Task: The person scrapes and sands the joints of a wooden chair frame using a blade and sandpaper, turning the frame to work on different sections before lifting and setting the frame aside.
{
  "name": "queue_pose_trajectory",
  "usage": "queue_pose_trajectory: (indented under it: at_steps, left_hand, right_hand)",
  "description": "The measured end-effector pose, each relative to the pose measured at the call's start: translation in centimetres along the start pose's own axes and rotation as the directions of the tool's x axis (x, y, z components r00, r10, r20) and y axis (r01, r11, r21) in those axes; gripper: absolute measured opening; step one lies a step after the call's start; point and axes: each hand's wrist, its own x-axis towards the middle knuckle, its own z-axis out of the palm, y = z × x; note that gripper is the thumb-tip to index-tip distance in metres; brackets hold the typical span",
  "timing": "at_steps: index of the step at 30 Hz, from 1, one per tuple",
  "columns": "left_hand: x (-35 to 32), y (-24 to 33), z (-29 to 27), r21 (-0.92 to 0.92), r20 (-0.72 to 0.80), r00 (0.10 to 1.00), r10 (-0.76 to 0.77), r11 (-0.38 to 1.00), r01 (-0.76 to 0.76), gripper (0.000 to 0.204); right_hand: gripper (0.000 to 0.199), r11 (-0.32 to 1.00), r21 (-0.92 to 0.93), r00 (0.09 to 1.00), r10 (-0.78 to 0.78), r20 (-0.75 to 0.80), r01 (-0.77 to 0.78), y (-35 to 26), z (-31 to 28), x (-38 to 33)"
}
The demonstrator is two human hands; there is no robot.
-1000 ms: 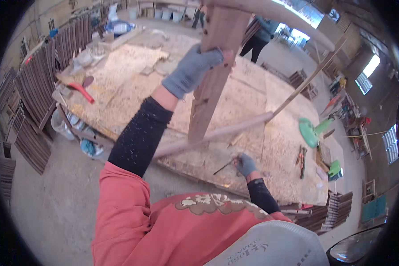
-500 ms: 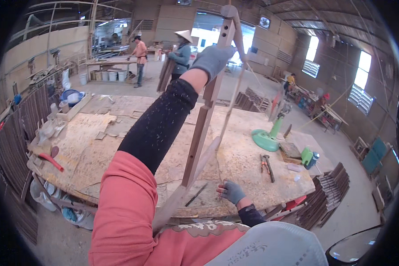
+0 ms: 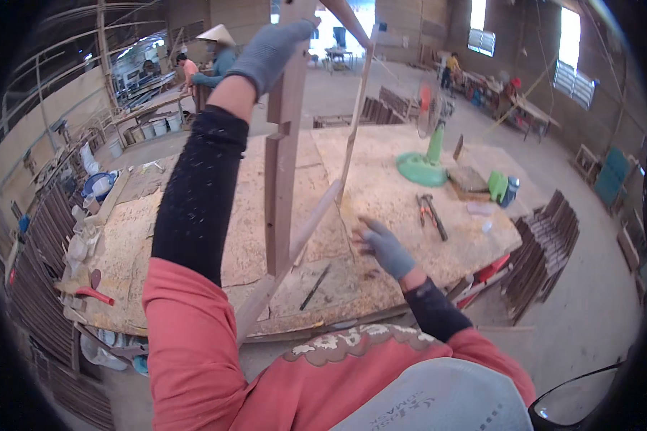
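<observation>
My left hand (image 3: 269,57), in a grey glove, is raised high and wrapped around the upright bar of a wooden frame (image 3: 280,179). The bar has small drilled holes and a notch. Other slats of the frame run behind it and down toward my body; the frame's top is cut off by the picture's edge. Over the worktable (image 3: 194,215) hovers my right hand (image 3: 386,249), gloved with bare fingertips, its fingers apart and slightly blurred, holding nothing. A thin dark rod (image 3: 315,287) lies on the board between the frame and that hand.
Right of my right hand lie pliers (image 3: 421,212) and a hammer (image 3: 436,219). Behind them stands a green-based fan (image 3: 423,169). A red tool (image 3: 95,295) lies at the table's left edge. Slats (image 3: 543,251) are stacked off the right side. Several people work farther away.
The head view has shifted. My left hand still grips the frame, which now stands more upright. My right hand has reached farther out over the table, with more forearm showing.
</observation>
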Motion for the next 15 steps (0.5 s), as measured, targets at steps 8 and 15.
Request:
queue_pose_trajectory:
  at_steps: [8,15]
  left_hand:
    - [-3.9,2.3,3.3,0.033,0.218,0.967,-0.133,0.991,0.129,0.049]
    - [-9.2,2.8,0.3,0.343,-0.004,0.999,-0.039,0.938,0.038,0.075]
  right_hand:
    - [0.113,0.790,0.134,0.760,-0.612,0.220,0.598,-7.3,11.5,6.4]
    - [0.106,0.687,0.120,0.647,-0.719,0.252,0.717,-6.7,15.6,6.0]
